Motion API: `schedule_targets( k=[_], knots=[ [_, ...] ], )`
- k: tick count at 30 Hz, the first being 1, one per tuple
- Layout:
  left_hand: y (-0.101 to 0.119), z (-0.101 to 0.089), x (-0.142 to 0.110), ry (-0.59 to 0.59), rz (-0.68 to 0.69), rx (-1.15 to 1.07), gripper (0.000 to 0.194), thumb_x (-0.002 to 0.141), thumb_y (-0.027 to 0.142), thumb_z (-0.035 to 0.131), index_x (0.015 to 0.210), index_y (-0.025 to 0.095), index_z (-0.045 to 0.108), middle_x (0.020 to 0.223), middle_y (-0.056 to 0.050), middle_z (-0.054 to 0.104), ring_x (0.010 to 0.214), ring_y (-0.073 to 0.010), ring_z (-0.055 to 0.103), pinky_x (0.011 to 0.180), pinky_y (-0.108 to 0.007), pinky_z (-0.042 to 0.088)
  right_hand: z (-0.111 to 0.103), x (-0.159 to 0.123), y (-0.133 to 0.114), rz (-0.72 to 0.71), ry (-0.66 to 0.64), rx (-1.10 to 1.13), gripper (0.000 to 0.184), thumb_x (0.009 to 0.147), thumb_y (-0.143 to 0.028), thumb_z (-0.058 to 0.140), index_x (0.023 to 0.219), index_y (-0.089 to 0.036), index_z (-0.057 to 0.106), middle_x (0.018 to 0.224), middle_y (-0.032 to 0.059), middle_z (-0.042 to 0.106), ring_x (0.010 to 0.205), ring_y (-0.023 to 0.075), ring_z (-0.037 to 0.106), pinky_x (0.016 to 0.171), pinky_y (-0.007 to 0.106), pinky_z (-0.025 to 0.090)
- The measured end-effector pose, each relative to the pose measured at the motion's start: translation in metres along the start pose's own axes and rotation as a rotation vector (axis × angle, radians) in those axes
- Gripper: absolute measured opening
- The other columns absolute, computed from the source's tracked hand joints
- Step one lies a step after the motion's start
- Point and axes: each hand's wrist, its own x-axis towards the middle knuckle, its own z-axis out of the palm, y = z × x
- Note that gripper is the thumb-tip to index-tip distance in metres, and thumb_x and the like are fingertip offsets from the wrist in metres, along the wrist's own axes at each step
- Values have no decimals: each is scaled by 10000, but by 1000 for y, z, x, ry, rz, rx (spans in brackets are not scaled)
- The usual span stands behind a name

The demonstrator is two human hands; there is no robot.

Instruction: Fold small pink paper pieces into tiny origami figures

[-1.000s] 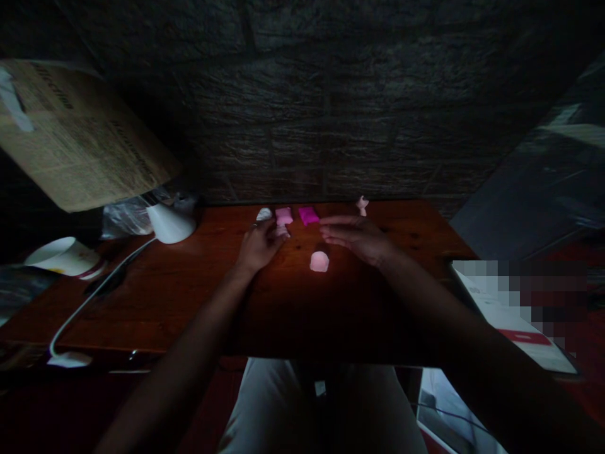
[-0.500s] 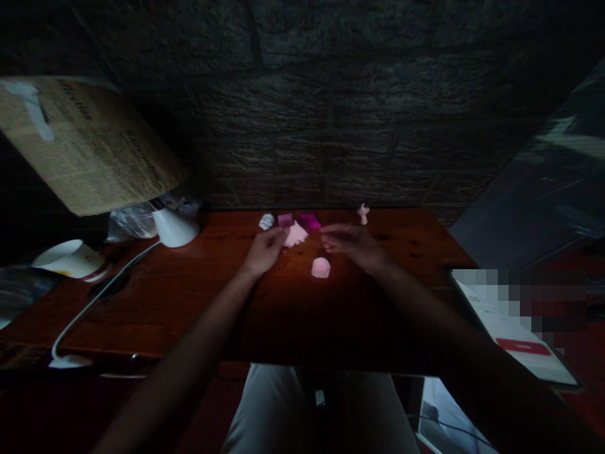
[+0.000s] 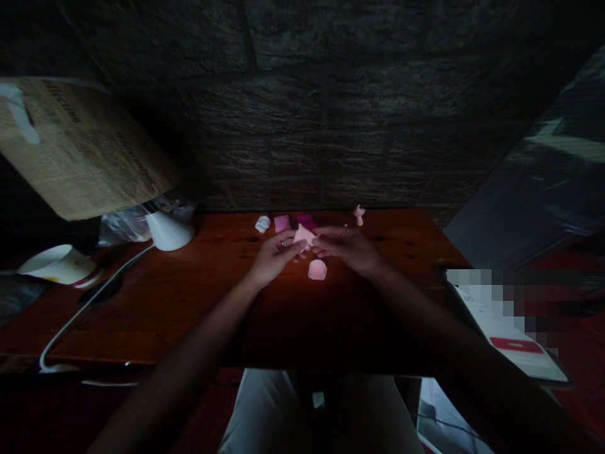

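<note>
Between my hands, above the table, is a flat pale pink piece that looks like modelling clay (image 3: 303, 235), with a pointed top. My left hand (image 3: 276, 255) grips its left side, thumb in front and fingers behind. At its lower right edge, my right hand (image 3: 347, 246) pinches with thumb and fingertips. Just below the hands lies a rounded light pink clay-like piece (image 3: 317, 270). Behind them sit a pink block (image 3: 282, 223), a magenta block (image 3: 307, 221) partly covered by the held piece and fingers, and a white lump (image 3: 263, 223).
A small pale pink figure-like shape (image 3: 359, 215) stands at the table's back right. To the left are a lamp with a white base (image 3: 169, 232) and paper shade (image 3: 89, 148), its cable, and a paper cup (image 3: 59, 265). A tablet-like screen (image 3: 510, 334) is at right.
My right hand has moved left and now touches the pink piece, which has shifted slightly right and turned. The view has shifted a little.
</note>
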Motion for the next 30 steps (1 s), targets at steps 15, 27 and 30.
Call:
schedule_targets(
  k=[15,27,30],
  knots=[
    [-1,9,0,167,164,56,310,775,420,830,959,178,767,970,-71,805,894,-203,737,833,-332,575,13,1,5,-67,149,-138,197,750,-361,819,888,-220,822,777,15,787,721,158,732,785,355,622],
    [5,13,-4,287,-12,-100,359,679,438,900,911,182,803,932,-76,819,797,-187,734,708,-283,555,23,-4,12,-161,192,-271,306,775,-444,804,1002,-241,827,890,39,808,797,198,747,782,354,597],
    [8,13,-5,263,15,-27,349,691,449,889,911,187,815,996,-90,824,905,-230,754,836,-348,587,21,-4,13,-114,166,-245,287,790,-433,786,996,-236,823,894,31,807,797,197,755,765,345,607]
  ],
)
